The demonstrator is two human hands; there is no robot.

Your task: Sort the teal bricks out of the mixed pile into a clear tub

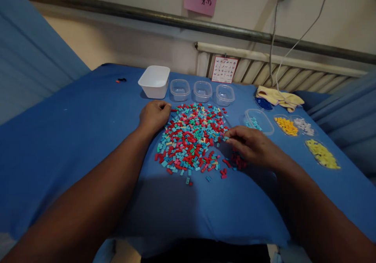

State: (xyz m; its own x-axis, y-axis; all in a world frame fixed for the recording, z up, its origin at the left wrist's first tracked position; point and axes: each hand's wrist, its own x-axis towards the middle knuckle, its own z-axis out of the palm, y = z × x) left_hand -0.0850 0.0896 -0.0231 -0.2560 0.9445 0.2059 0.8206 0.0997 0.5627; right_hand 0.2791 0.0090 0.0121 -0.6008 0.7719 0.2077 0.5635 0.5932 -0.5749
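Note:
A wide pile of small bricks (190, 137), mostly red, teal and light blue with a few yellow, is spread on the blue cloth (73, 137). My left hand (154, 115) rests as a loose fist at the pile's upper left edge, and nothing shows in it. At the pile's right edge my right hand (252, 145) lies palm down, its fingertips pinching a small teal brick (225, 138). A few red bricks (236, 161) lie just under that hand. A clear tub holding a few teal bricks (259, 121) sits just beyond my right hand.
A white tub (154, 81) and three empty clear tubs (202, 91) line the far side. At right sit lids with orange bricks (286, 126), white bricks (304, 126), yellow bricks (322, 154) and dark blue bricks (263, 104), plus a yellow cloth (279, 97). A radiator (264, 69) stands behind.

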